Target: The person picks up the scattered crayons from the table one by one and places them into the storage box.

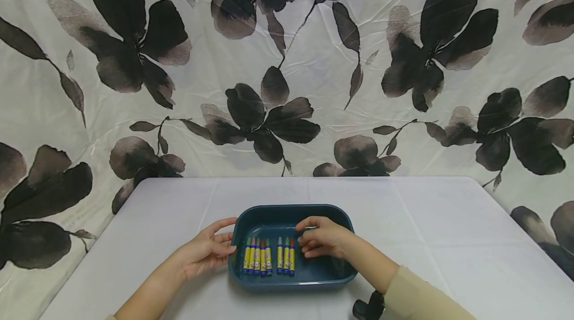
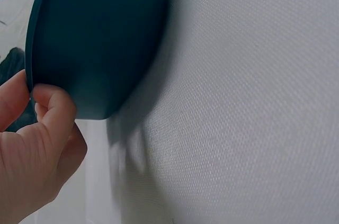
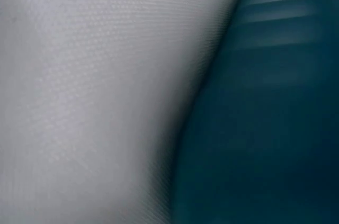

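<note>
A dark teal plastic tray with rounded corners stands on the white-covered table. Inside it, several crayons with yellow wrappers and blue ends lie side by side in one group. Three more crayons form a second group just to their right. My left hand pinches the tray's left rim between thumb and fingers, as the left wrist view shows on the tray wall. Over the tray's right half is my right hand, fingers loosely bent beside the red crayon, nothing visible in them. The right wrist view shows only the tray's outer wall and cloth.
White cloth covers the table around the tray. A black object shows beside the right sleeve at the front. Behind the table's far edge hangs a floral curtain.
</note>
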### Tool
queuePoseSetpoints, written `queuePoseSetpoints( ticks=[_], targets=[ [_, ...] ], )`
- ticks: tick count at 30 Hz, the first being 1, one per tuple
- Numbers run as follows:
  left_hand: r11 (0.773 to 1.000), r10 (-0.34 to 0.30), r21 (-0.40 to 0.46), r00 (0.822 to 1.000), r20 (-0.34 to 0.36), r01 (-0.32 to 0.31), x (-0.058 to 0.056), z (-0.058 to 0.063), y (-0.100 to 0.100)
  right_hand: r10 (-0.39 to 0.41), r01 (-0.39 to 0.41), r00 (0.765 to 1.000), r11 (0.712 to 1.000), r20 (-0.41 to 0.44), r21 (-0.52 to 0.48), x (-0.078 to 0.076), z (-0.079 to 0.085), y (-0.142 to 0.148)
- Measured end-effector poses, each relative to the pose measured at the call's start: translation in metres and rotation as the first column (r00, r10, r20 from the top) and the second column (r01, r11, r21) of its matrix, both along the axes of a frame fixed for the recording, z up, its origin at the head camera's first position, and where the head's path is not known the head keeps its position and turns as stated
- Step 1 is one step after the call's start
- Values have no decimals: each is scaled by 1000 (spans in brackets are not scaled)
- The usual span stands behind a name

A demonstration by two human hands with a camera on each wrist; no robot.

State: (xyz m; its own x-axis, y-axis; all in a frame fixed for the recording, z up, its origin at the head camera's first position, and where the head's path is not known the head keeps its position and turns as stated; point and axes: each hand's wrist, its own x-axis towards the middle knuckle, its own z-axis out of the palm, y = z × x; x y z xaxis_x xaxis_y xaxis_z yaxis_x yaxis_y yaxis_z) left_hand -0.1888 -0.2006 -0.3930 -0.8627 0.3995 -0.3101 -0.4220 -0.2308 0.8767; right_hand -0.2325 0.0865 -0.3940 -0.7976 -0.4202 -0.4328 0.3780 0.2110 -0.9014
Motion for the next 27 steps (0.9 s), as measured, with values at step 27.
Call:
queuePoseSetpoints(
  ticks=[27],
  targets=[
    [1000,4,13,1000,9,-4,2,1,-1,139,-146,986,986,-96,-75,-6,32,42]
  ],
)
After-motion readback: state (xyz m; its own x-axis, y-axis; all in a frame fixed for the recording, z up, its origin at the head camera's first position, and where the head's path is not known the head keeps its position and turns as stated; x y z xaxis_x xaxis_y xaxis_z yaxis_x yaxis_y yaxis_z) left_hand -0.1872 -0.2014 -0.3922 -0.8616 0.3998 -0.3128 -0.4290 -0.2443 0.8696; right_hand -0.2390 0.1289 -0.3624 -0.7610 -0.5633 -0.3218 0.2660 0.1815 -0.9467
